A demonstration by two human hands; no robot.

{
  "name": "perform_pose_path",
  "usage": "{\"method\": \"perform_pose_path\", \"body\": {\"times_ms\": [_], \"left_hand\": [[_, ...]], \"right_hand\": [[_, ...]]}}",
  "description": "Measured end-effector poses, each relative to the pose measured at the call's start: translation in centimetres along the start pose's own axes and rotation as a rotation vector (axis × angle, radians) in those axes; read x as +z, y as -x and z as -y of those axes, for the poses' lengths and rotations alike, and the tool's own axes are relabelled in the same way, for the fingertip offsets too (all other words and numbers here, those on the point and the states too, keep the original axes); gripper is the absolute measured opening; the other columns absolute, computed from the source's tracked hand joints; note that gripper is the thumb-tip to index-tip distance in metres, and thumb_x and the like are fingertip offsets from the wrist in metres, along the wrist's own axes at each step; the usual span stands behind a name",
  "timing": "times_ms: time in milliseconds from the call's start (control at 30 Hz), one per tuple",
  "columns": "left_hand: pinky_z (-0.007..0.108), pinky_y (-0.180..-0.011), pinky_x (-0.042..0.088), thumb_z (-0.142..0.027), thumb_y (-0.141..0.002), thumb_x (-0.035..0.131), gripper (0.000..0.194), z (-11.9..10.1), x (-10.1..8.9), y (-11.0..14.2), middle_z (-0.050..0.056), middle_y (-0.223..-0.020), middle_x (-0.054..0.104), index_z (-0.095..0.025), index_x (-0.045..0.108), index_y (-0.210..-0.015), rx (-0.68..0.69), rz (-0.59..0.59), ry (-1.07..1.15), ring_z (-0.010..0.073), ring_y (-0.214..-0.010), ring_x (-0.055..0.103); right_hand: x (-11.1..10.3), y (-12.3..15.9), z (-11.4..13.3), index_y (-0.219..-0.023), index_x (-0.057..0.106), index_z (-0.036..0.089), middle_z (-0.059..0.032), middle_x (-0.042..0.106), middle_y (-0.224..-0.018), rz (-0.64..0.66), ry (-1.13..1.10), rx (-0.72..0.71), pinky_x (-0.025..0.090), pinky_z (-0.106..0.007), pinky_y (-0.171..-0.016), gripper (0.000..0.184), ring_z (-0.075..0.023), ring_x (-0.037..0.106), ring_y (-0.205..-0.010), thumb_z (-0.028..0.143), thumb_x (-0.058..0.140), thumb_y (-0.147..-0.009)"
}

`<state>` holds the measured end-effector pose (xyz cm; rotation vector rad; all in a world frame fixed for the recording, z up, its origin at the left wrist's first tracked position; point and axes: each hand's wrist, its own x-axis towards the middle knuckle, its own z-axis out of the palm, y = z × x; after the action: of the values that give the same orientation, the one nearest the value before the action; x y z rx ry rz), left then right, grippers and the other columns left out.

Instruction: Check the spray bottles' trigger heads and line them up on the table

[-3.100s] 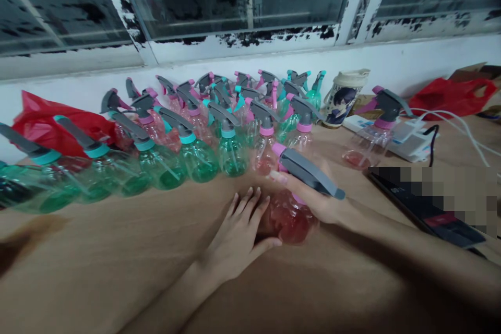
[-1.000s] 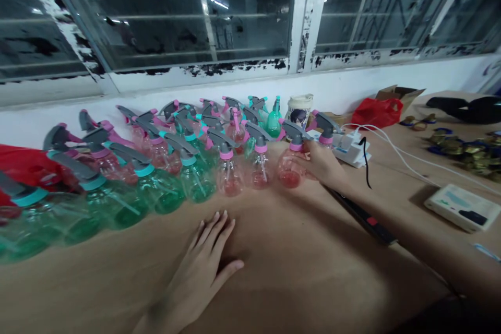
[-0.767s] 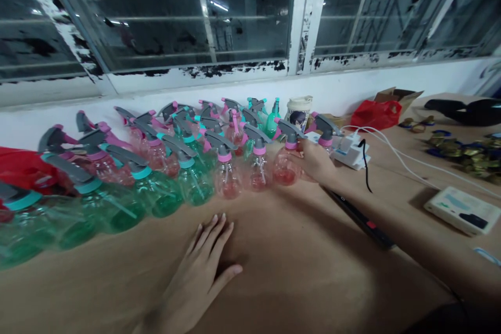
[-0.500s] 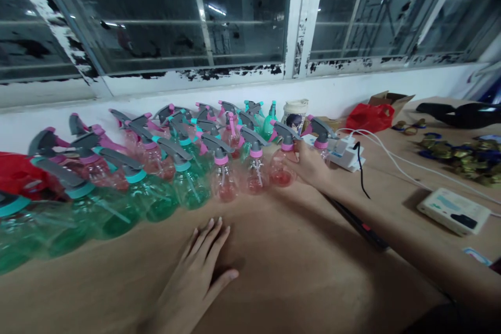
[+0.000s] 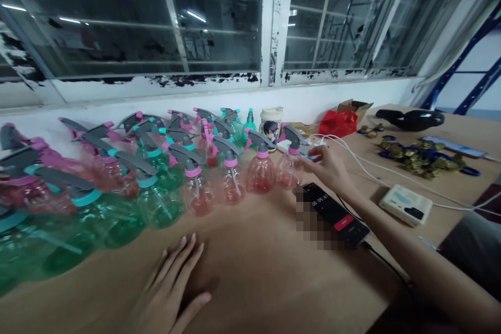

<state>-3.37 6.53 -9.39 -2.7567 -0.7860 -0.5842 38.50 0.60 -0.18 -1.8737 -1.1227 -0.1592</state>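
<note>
Rows of spray bottles (image 5: 156, 167) with grey triggers stand along the white wall, green with teal collars and pink with pink collars. My left hand (image 5: 172, 287) lies flat on the wooden table (image 5: 266, 271), fingers stretched out, holding nothing. My right hand (image 5: 329, 167) reaches out to the far right end of the front row, its fingers loosely apart, the fingertips at the side of a pink bottle (image 5: 288, 167). Another pink bottle (image 5: 260, 172) stands just left of that one.
A black phone (image 5: 336, 214) showing a timer lies under my right forearm. A white device (image 5: 405, 203), white cables (image 5: 376, 167), a printed cup (image 5: 271, 128), a red bag (image 5: 337, 122) and a pile of gold and blue pieces (image 5: 418, 154) lie to the right.
My right hand set a pink bottle at the end of the front row, let go of it and moved right to the neighbouring pink bottle. The view swung right. My left hand stayed flat.
</note>
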Motion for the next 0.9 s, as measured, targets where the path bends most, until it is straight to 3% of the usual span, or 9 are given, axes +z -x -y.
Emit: {"method": "perform_pose_path", "body": {"times_ms": [67,133,400,567,767,900], "left_hand": [[0.051,-0.103,0.037,-0.065,-0.087,0.043,0.078,0.1,0.1,-0.1,0.008,-0.144,0.046,-0.03,0.012,-0.151,-0.003,-0.006,0.002,0.0325,-0.124,0.05],[0.051,-0.104,0.037,-0.064,-0.088,0.041,0.077,0.1,0.0,-0.2,0.008,-0.144,0.046,-0.03,0.012,-0.151,-0.004,-0.006,-0.004,0.0322,-0.124,0.05],[0.051,-0.1,0.04,-0.062,-0.089,0.04,0.077,-0.3,-0.7,-0.5,0.009,-0.143,0.047,-0.028,0.009,-0.151,0.01,-0.01,-0.036,0.0331,-0.122,0.052],[0.05,-0.101,0.039,-0.061,-0.089,0.042,0.077,-0.2,-0.5,-0.3,0.008,-0.144,0.046,-0.029,0.009,-0.151,0.004,0.006,-0.029,0.0322,-0.123,0.051],[0.048,-0.107,0.033,-0.054,-0.09,0.048,0.065,-0.7,-0.7,-0.3,0.007,-0.144,0.046,-0.028,0.026,-0.146,-0.075,0.02,0.069,0.0294,-0.127,0.047],[0.047,-0.104,0.04,-0.046,-0.091,0.05,0.052,-2.1,-2.6,-1.1,0.006,-0.138,0.051,-0.028,0.036,-0.138,-0.175,0.017,0.243,0.0273,-0.124,0.05]], "right_hand": [[1.0,-0.9,-0.7,-0.104,0.061,0.012,-0.0186,0.068,-0.105,0.022,-0.05,-0.014,0.051,-0.038,-0.065,0.061,-0.0297,0.067,-0.085,0.062,0.065,-0.069],[1.7,-1.4,-0.8,-0.108,0.062,0.014,-0.0165,0.068,-0.11,0.046,-0.095,-0.046,0.051,-0.038,-0.073,0.061,-0.0298,0.066,-0.095,0.06,0.068,-0.067],[2.7,-2.0,0.6,-0.091,0.071,0.013,-0.0118,0.074,-0.085,-0.001,-0.154,-0.024,0.048,-0.035,-0.07,0.047,-0.0273,0.068,-0.08,0.056,0.057,-0.079],[1.5,-2.3,1.8,-0.088,0.073,0.012,-0.011,0.073,-0.078,-0.053,-0.148,-0.006,0.045,-0.034,-0.064,0.049,-0.026,0.066,-0.072,0.058,0.057,-0.078],[-2.4,1.1,4.4,-0.086,0.073,0.018,-0.0064,0.073,-0.077,-0.011,-0.168,-0.038,0.045,-0.033,-0.066,0.036,-0.0254,0.065,-0.074,0.05,0.064,-0.075],[-2.6,5.0,6.9,-0.085,0.072,0.02,-0.004,0.073,-0.083,0.205,-0.386,0.01,0.047,-0.036,-0.071,0.029,-0.0258,0.066,-0.08,0.047,0.067,-0.074]]}}
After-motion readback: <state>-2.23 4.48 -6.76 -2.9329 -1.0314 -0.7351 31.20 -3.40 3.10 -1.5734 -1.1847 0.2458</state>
